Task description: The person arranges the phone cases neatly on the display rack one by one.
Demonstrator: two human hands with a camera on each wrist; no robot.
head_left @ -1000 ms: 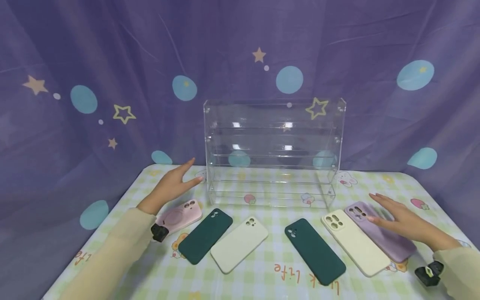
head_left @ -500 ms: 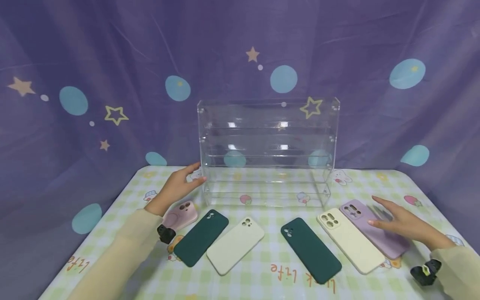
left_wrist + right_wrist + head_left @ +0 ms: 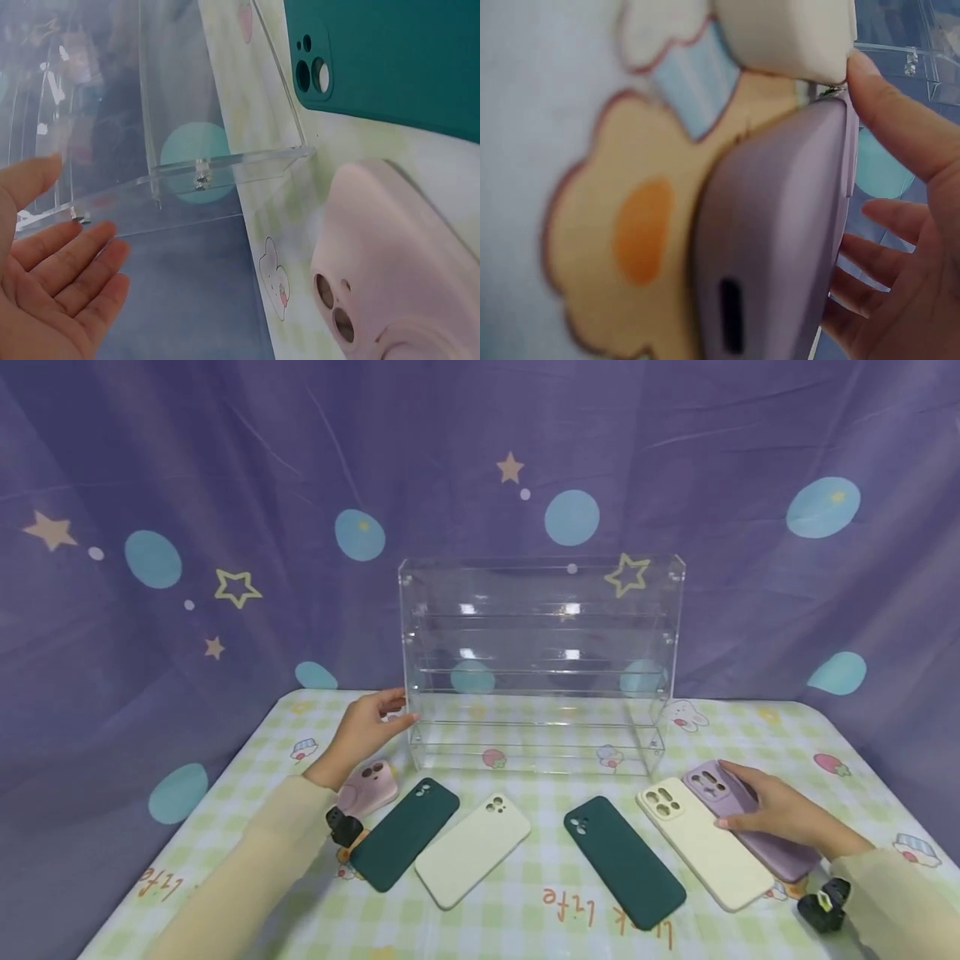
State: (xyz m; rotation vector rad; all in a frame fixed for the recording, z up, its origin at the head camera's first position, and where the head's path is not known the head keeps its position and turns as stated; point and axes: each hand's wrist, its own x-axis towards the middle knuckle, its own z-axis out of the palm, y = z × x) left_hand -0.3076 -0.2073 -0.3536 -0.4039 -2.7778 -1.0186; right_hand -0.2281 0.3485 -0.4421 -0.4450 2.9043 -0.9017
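A clear acrylic display rack (image 3: 540, 722) with several tiers stands upright at the table's middle back. My left hand (image 3: 365, 727) is at its left side panel, thumb at the front edge and fingers loosely bent behind; firm contact cannot be seen. In the left wrist view, thumb and fingers of the left hand (image 3: 60, 277) stand apart near the panel. On the right, my right hand (image 3: 780, 810) spans a purple phone case (image 3: 776, 852) lying flat, thumb along one long edge and fingers at the other. The thumb also lies close to a cream phone case (image 3: 708, 847).
A pink phone case (image 3: 371, 789) lies partly behind the left wrist. Nearby are a dark green case (image 3: 405, 835), a white case (image 3: 474, 852) and another dark green case (image 3: 626, 864). A purple curtain (image 3: 450, 443) hangs behind the checked tablecloth (image 3: 525, 927).
My left hand has moved right to the rack's side panel, its fingers bending. My right hand has come down and left onto the purple phone case. The cases stay where they lay.
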